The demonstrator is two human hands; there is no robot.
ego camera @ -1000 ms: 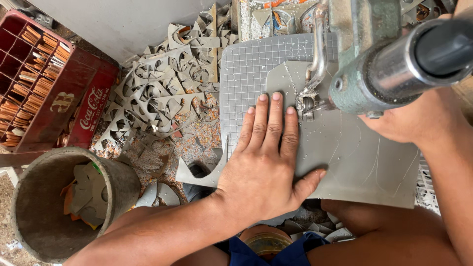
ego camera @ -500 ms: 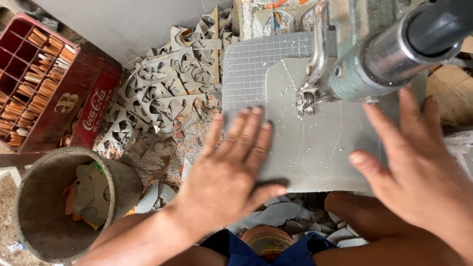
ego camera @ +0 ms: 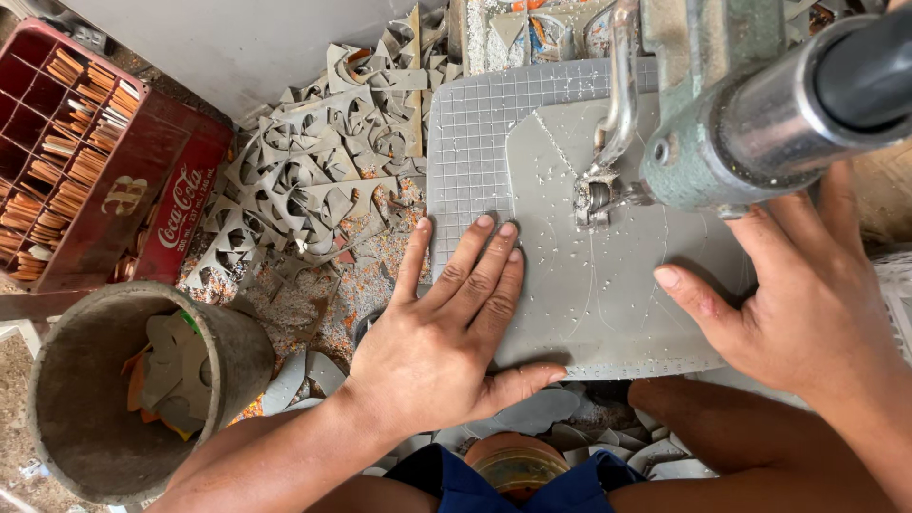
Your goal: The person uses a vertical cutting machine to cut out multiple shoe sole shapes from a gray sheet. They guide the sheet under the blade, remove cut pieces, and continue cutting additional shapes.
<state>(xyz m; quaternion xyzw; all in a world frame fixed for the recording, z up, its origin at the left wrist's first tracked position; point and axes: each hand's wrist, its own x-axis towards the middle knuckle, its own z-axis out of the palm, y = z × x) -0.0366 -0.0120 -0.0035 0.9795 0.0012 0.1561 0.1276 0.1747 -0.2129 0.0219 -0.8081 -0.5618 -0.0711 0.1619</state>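
Keep the grey tile [ego camera: 608, 285], lying centre-right of frame on the gridded cutting table [ego camera: 465, 142], pressed flat under the cutter head [ego camera: 597, 195]; judged best fed slowly. Its long axis runs left-right, its angled edge pointing upper left. The left hand [ego camera: 446, 332] lies spread flat on its lower-left part; the right hand [ego camera: 807, 294], open-fingered, presses its right side.

Both hands, left [ego camera: 446, 332] and right [ego camera: 807, 294], flat on a grey tile [ego camera: 608, 285] under the cutter head [ego camera: 598, 195].
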